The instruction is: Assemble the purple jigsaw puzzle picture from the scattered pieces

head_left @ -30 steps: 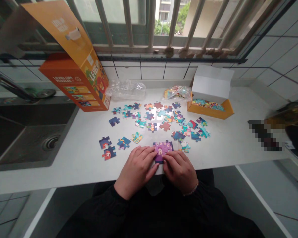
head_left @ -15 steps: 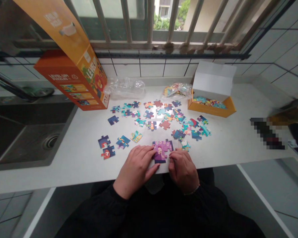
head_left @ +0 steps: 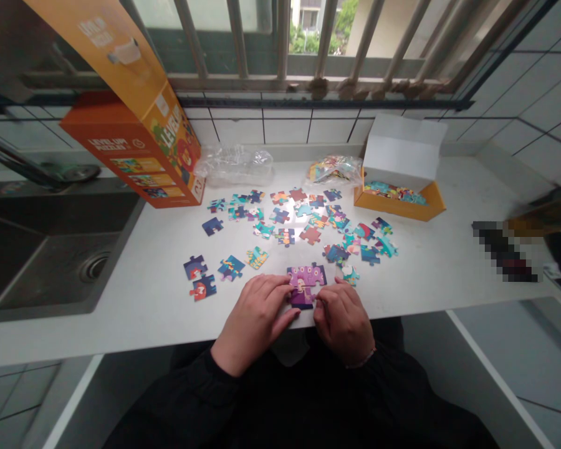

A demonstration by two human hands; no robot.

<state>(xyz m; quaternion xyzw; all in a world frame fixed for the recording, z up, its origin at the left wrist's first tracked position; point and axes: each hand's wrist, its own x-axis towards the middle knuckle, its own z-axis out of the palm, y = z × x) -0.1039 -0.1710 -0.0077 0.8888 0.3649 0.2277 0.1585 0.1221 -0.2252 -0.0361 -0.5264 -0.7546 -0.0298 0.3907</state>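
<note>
Several joined purple jigsaw puzzle pieces [head_left: 307, 275] with a dark border lie flat near the counter's front edge. My left hand [head_left: 257, 315] holds their left side, its fingertips on the left edge and its thumb by the lower edge. At the lower right side of the joined pieces, my right hand [head_left: 343, 318] has its fingers curled and pressed together. Whether a piece is between those fingers is hidden. Left of my hands lie two orange-and-blue puzzle pieces [head_left: 203, 287], a blue piece [head_left: 232, 267] and a yellow-teal piece [head_left: 257, 257].
Loose puzzle pieces [head_left: 311, 234] spread across the middle of the white counter [head_left: 140, 299]. Behind them are crumpled clear plastic [head_left: 236, 165], a bag of pieces [head_left: 334, 169] and an open yellow box [head_left: 393, 202]. An orange puzzle box [head_left: 135, 156] stands beside the sink [head_left: 70, 268].
My right hand has shifted slightly left and down along the right side of the purple pieces. My left hand stays almost in place.
</note>
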